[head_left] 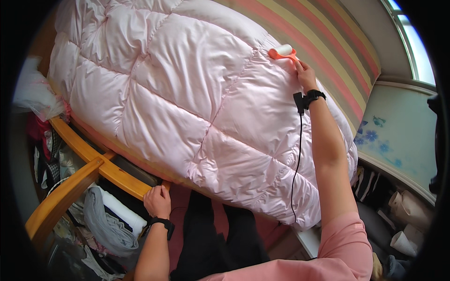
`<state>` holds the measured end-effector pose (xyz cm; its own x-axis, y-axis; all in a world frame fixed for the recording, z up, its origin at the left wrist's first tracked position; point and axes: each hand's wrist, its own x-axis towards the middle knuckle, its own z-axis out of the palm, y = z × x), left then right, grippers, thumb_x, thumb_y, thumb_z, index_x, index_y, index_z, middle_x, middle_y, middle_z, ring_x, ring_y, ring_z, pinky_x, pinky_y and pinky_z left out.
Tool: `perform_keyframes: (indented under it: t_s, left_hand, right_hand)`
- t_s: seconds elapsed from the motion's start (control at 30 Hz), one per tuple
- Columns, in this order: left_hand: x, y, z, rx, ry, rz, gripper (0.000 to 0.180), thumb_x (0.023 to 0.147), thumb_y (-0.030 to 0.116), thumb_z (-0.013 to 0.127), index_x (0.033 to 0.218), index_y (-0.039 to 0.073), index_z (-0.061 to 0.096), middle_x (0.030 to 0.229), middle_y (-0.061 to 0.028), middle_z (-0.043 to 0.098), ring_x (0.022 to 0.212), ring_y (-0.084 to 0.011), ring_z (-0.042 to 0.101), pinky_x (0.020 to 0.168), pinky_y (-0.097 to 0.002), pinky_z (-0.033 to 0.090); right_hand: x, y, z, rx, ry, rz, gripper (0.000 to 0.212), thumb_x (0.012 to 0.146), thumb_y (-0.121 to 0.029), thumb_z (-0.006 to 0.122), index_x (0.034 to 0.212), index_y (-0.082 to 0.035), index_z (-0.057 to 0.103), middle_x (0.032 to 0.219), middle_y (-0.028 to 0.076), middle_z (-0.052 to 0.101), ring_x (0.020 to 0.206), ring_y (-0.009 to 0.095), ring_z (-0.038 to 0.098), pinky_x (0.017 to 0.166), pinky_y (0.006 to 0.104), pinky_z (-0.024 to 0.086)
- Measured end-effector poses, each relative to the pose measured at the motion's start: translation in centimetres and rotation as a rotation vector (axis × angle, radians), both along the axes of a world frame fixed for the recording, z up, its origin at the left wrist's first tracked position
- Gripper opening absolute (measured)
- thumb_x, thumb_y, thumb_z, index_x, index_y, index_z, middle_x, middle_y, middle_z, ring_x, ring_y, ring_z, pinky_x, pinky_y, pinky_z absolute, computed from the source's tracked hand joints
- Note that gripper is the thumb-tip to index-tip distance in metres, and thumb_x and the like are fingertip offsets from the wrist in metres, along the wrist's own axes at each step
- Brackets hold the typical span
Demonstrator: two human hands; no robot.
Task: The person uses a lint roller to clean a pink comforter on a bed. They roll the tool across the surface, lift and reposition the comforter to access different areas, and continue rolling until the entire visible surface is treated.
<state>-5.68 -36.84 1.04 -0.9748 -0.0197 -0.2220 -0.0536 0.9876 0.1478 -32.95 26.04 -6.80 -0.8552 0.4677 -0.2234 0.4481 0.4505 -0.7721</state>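
A puffy pale pink quilt (187, 70) with stitched squares spreads over the bed. At its far right part, my right hand (306, 76) is closed round the handle of a lint roller (283, 50). The roller has an orange frame and a white roll, which lies at the quilt's surface. My right arm stretches far forward over the quilt. Nearer to me on the left, my left hand (157, 202) is closed on the end of a wooden rail (124, 178) beside the bed; its fingertips are partly hidden.
Beyond the quilt shows a striped sheet (337, 42). Clothes and a rolled grey cloth (105, 220) sit below the wooden frame at left, near a white plastic bag (37, 91). A black cable (295, 173) hangs from my right wrist. A flowered panel (393, 136) stands at right.
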Motion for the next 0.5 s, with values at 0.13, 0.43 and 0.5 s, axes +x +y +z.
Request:
perform_keyframes:
  t_s: [0.13,0.43,0.5]
  left_hand:
    - [0.1,0.0,-0.2,-0.006,0.022,0.014,0.024,0.094,0.021,0.063,0.075,0.006,0.064,0.077,-0.0119,0.067,0.079,-0.0344,0.065,0.077,-0.0465,0.049]
    - [0.3,-0.2,-0.7,0.035,0.080,0.052,0.025,0.092,0.019,0.062,0.070,0.007,0.060,0.074,-0.0105,0.065,0.077,-0.0341,0.064,0.075,-0.0474,0.050]
    - [0.4,-0.3,-0.9,0.027,0.092,0.055,0.025,0.092,0.019,0.063,0.071,0.007,0.061,0.074,-0.0103,0.065,0.077,-0.0338,0.064,0.075,-0.0473,0.050]
  right_hand:
    - [14.2,4.2,0.9,0.300,-0.052,-0.037,0.041,0.105,-0.031,0.061,0.125,0.003,0.070,0.108,0.011,0.076,0.094,0.016,0.068,0.085,0.0305,0.053]
    - [19.7,-11.2,8.1,0.105,0.153,0.059,0.031,0.106,-0.016,0.061,0.130,0.004,0.064,0.118,0.013,0.071,0.099,0.019,0.068,0.088,0.0312,0.052]
    - [15.3,-18.4,8.2,0.207,0.256,0.389,0.028,0.099,-0.013,0.066,0.126,-0.003,0.068,0.102,0.017,0.069,0.090,0.032,0.066,0.080,0.0377,0.052]
